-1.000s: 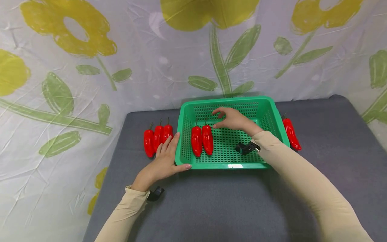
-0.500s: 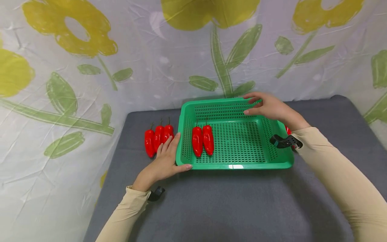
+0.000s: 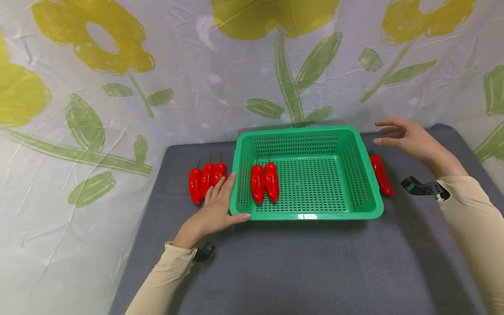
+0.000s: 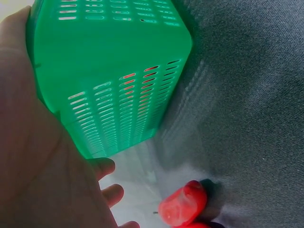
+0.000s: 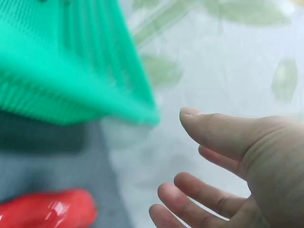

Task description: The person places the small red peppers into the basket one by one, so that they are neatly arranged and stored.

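Note:
My left hand (image 3: 212, 211) rests with straight fingers against the left side of a green plastic basket (image 3: 307, 216), thumb on its front left corner. Two red peppers (image 3: 257, 183) lie side by side on the left part of the basket floor. Left of the basket, three more red peppers (image 3: 194, 186) lie in a row, the nearest partly covered by my fingers. My right hand (image 3: 413, 139) hovers right of the basket with loosely bent fingers, holding nothing. Just below and left of it, a single red pepper (image 3: 381, 175) lies beside the basket's right wall, also seen as a blurred red pepper (image 5: 52, 209) in the right wrist view.
A grey cloth-covered table (image 3: 299, 267) carries everything. Right behind the basket hangs a pale curtain (image 3: 189, 65) with yellow flowers and green leaves. Black straps (image 3: 423, 187) are worn on both wrists.
My right hand has moved from over the peppers in the basket, rightward across the rim, to beyond its right side. The left hand and peppers keep their places.

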`<state>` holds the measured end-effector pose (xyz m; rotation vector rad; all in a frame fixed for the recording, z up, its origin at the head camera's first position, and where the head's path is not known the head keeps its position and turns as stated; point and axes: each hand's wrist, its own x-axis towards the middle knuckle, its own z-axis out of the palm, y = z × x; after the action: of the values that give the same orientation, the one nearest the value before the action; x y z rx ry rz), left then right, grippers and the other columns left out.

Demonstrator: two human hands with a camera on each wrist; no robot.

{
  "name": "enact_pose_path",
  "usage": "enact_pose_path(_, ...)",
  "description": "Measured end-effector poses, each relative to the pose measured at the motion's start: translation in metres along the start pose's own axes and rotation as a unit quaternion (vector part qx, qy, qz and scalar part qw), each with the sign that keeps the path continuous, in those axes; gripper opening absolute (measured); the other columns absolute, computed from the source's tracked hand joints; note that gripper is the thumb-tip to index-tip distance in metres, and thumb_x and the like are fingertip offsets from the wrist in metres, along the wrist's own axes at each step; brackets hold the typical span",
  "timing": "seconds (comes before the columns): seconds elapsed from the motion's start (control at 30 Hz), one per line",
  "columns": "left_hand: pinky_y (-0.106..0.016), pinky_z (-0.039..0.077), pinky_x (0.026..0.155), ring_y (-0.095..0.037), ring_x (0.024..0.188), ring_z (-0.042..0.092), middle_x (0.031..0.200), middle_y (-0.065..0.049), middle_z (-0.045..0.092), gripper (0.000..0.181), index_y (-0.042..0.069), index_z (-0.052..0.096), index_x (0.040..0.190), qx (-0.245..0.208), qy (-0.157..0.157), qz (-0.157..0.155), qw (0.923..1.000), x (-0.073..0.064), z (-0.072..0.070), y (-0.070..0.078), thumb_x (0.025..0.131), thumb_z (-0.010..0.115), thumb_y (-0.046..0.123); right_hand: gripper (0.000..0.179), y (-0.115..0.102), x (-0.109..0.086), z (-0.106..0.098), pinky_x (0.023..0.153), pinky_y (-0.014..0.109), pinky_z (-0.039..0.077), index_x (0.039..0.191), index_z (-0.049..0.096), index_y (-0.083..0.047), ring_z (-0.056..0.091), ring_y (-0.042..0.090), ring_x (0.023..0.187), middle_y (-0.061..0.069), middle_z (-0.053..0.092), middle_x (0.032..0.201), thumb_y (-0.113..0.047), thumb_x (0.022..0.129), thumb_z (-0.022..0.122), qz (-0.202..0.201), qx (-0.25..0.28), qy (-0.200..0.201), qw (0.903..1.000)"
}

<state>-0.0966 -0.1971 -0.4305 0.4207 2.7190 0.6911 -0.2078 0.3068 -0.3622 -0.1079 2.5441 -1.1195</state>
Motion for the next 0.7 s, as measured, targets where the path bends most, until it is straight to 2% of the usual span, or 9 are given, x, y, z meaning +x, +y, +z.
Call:
enact_pose_path(0.13, -0.062, 0.004, 0.122, -0.032, 0.154, 0.002, 0.168, -0.002, 0.008, 0.119, 0.026, -0.011, 0.159, 0.003, 0.000, 0.000, 1.0000, 0.001, 0.000, 0.000, 0.080, 0.069, 0.063, 0.081, 0.028, 0.001, 0.003, 0.103, 0.070, 0.034, 0.158, 0.022, -0.015, 0.033, 0.049, 0.139, 0.029, 0.027, 0.156, -0.050, 0.095, 0.060, 0.010, -0.014, -0.021, 0.9996)
enact_pose_path(0.3, -0.063, 0.004, 0.122, -0.033, 0.154, 0.002, 0.168, -0.003, 0.008, 0.119, 0.026, -0.011, 0.159, 0.003, -0.001, 0.000, 1.0000, 0.000, 0.000, 0.000, 0.080, 0.069, 0.063, 0.074, 0.057, 0.006, 0.012, 0.102, 0.072, 0.035, 0.157, 0.024, -0.010, 0.038, 0.053, 0.135, 0.031, 0.028, 0.154, -0.037, 0.098, 0.061, -0.005, -0.038, -0.054, 0.9978)
enact_pose_path(0.43, -0.063, 0.004, 0.122, -0.033, 0.154, 0.003, 0.167, -0.004, 0.009, 0.118, 0.025, -0.010, 0.159, 0.006, 0.001, 0.003, 1.0000, -0.001, 0.000, 0.000, 0.080, 0.069, 0.063, 0.072, 0.069, 0.009, 0.019, 0.101, 0.071, 0.036, 0.155, 0.029, -0.011, 0.043, 0.051, 0.134, 0.027, 0.029, 0.156, -0.034, 0.097, 0.064, -0.015, -0.041, -0.076, 0.9962)
enact_pose_path(0.63, -0.063, 0.005, 0.122, -0.032, 0.154, 0.003, 0.167, -0.003, 0.008, 0.118, 0.026, -0.011, 0.159, 0.008, 0.002, 0.004, 1.0000, -0.001, 0.000, 0.000, 0.080, 0.068, 0.065, 0.076, 0.081, 0.014, 0.024, 0.101, 0.077, 0.031, 0.156, 0.027, -0.011, 0.028, 0.056, 0.140, 0.028, 0.018, 0.161, -0.030, 0.095, 0.067, -0.018, -0.038, -0.105, 0.9936)
enact_pose_path(0.7, -0.063, 0.005, 0.122, -0.032, 0.154, 0.003, 0.167, -0.003, 0.009, 0.118, 0.026, -0.011, 0.159, 0.007, 0.002, 0.003, 1.0000, -0.001, 0.000, 0.000, 0.080, 0.068, 0.064, 0.077, 0.084, 0.016, 0.025, 0.100, 0.078, 0.030, 0.157, 0.027, -0.010, 0.027, 0.057, 0.139, 0.029, 0.018, 0.161, -0.029, 0.094, 0.067, -0.018, -0.040, -0.108, 0.9932)
